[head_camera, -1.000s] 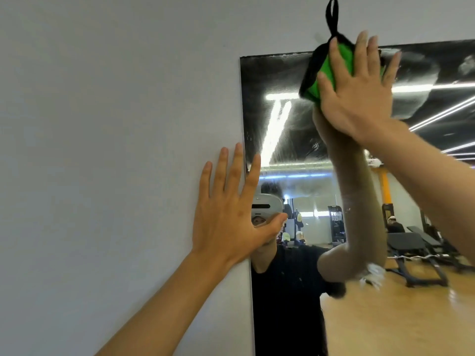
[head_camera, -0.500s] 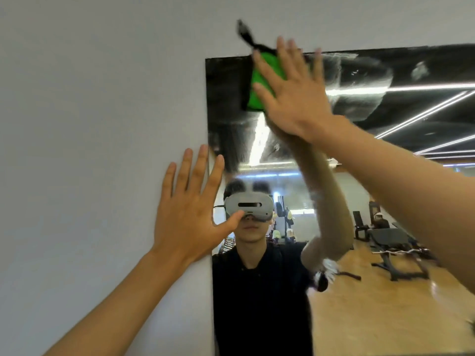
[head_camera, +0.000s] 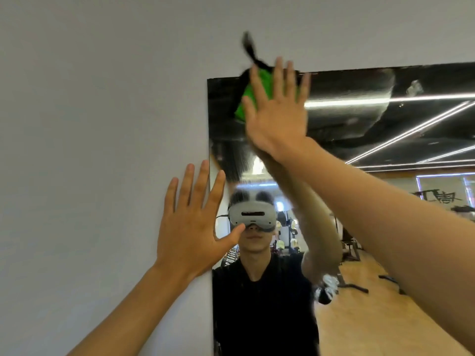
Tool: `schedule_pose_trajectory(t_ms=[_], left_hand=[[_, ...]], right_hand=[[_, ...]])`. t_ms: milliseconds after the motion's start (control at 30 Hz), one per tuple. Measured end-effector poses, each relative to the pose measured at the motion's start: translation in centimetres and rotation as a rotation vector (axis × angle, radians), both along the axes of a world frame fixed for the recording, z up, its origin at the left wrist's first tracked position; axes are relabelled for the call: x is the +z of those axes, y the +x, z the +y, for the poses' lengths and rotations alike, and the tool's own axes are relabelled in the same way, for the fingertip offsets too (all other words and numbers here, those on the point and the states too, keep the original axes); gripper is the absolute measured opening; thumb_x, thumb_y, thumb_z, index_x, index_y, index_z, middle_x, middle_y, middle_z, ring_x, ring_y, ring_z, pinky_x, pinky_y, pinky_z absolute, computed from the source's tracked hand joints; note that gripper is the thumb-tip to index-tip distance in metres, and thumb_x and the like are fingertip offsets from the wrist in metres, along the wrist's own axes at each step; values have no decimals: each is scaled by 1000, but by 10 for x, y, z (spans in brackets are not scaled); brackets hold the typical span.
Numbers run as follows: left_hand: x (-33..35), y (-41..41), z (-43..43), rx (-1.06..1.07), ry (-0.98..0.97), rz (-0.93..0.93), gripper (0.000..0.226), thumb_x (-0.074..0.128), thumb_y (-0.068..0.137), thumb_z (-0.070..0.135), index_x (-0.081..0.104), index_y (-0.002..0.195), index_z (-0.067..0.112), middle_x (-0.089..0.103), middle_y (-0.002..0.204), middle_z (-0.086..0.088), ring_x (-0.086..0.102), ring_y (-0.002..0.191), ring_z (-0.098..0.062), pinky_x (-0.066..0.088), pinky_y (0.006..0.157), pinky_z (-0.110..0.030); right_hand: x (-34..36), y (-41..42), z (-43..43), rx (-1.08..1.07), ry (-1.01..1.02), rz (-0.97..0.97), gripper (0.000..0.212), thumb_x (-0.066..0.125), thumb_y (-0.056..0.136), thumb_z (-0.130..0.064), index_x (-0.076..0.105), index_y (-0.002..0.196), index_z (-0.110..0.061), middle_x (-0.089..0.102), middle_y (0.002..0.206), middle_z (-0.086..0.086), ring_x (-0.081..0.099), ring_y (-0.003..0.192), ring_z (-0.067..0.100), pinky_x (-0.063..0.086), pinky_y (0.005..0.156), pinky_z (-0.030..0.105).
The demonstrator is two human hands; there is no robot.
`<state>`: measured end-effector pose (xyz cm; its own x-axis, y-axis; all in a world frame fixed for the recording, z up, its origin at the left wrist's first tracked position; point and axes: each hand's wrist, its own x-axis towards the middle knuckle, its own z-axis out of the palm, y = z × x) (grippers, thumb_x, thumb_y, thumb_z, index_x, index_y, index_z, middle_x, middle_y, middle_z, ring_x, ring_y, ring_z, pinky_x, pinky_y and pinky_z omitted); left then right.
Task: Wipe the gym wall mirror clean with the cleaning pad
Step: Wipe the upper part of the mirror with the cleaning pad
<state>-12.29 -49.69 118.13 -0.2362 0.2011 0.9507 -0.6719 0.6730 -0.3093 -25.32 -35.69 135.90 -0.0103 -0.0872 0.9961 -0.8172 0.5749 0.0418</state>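
Note:
The wall mirror point(head_camera: 359, 140) fills the right half of the view, its left edge running down the middle. A green cleaning pad point(head_camera: 246, 105) with a black edge and black hanging loop lies flat against the mirror's top left corner. My right hand point(head_camera: 276, 111) presses it there with straight, spread fingers. My left hand point(head_camera: 191, 224) rests flat on the wall at the mirror's left edge, fingers spread, thumb over the glass. Streaky wiped patches show on the upper glass.
A plain grey wall point(head_camera: 90, 124) lies left of and above the mirror. The glass reflects a person with a headset, a wooden gym floor and exercise benches at the right.
My right hand has slid the pad leftwards along the top of the mirror to the top left corner. My left hand has stayed flat at the mirror's edge.

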Motion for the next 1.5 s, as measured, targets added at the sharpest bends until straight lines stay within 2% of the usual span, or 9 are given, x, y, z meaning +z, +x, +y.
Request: schedule_pose_trajectory(t_ms=[133,233,500,667,867,1000,1233,1367,1500], left_hand=[[0,1,1,19,-4,0,93,39,96,71,24,168,14,12,176,-15,11,163,-37,16,129,-60],[-1,1,1,40,7,-7,94,38,96,71,22,169,15,10,177,-14,9,163,-36,12,130,-57],[-1,0,1,45,36,-18,95,32,97,75,15,170,17,4,177,-13,3,164,-35,10,131,-58],[0,0,2,41,40,-17,96,22,97,79,18,170,16,5,177,-14,5,163,-37,11,130,-59],[0,0,0,37,27,-11,94,35,97,73,16,170,17,5,177,-13,4,164,-35,11,130,-59],[-1,0,0,30,37,-22,94,33,98,74,13,170,17,4,177,-12,3,164,-34,12,130,-60],[-1,1,1,39,37,-27,94,28,98,75,13,170,16,2,177,-12,2,164,-34,8,131,-57],[-2,0,0,61,37,-24,96,27,97,77,13,170,16,1,178,-12,1,164,-34,5,132,-56],[-2,0,-2,65,39,-39,95,27,99,75,12,170,13,1,177,-13,1,164,-35,7,131,-57]], right_hand=[[-11,17,-13,4,235,212,63,8,107,-59,-2,166,-37,-10,173,12,-14,159,29,-14,126,56],[-12,-22,20,15,256,227,64,9,106,-61,3,165,-39,-6,174,10,-9,160,28,-13,125,57],[-25,-138,141,-30,83,-84,70,8,102,-68,3,166,-38,-7,174,10,-12,160,28,-11,124,64],[-26,-93,96,14,-128,-268,81,5,100,-69,2,167,-24,-7,171,23,-12,158,41,-7,125,62],[-68,5,-3,40,170,156,67,5,105,-58,7,166,-31,-3,173,16,-8,159,34,-8,127,54],[-75,-14,15,32,370,370,65,12,106,-60,14,165,-34,4,174,13,-2,161,29,-9,128,53],[-54,-113,105,-17,74,1,69,14,104,-65,9,166,-36,-2,174,11,-6,161,28,-9,126,58],[-49,-102,97,3,-179,-256,71,12,103,-61,8,167,-30,-3,173,15,-6,160,33,-5,125,63],[-58,-34,31,32,-69,-76,70,15,104,-60,9,167,-31,-1,173,15,-4,160,35,-8,126,58]])
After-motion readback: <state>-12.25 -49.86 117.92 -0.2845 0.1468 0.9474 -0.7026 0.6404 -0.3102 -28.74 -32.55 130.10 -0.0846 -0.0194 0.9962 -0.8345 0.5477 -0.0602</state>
